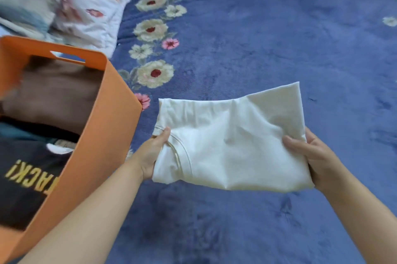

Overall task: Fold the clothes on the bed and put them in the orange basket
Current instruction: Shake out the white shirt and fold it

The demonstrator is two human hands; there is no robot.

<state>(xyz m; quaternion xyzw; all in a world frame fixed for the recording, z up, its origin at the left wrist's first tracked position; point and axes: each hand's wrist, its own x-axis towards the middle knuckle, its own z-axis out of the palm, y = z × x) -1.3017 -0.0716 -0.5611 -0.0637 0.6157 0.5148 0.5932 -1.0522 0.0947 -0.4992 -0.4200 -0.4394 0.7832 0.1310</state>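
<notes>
Head: black shirt (23, 188) in orange basket (90, 156) reads "ACK!"

The bed (268, 38) is covered by a blue plush blanket with a band of cream and pink flowers. On it stand the orange basket (103, 126) at left and, beyond that, a white floral-print pillow (94, 6).

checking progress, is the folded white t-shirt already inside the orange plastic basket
No, the folded white t-shirt is held by the left hand and right hand over the blue blanket, beside the orange plastic basket.
</notes>
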